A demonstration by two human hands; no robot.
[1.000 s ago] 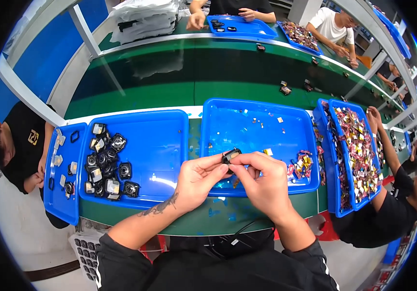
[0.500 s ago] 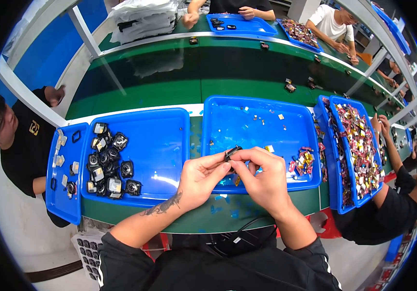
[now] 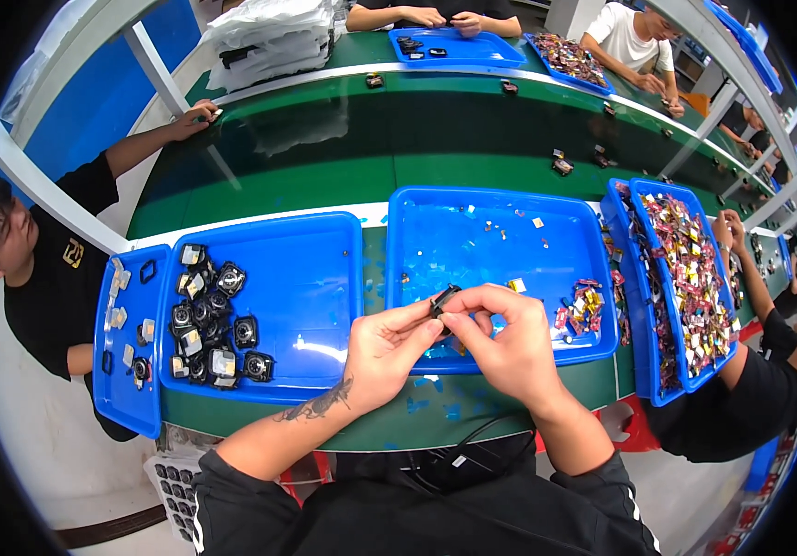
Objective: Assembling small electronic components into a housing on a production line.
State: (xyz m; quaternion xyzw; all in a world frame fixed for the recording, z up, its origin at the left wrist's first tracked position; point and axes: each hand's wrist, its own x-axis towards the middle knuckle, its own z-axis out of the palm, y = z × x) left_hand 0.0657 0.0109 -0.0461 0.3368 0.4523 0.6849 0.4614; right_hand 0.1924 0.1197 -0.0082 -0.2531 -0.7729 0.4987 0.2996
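Small black part (image 3: 442,301) sits pinched between fingertips of left hand (image 3: 387,350) and right hand (image 3: 508,341), fingers narrow, closed on it. It's held just above the near rim of the middle blue tray (image 3: 491,243).

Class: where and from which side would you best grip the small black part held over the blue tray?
Probably by its two long edges, from either side. The black part is small and flat, tilted up at the right; left hand and right hand fingertips pinch it that way above the blue tray.
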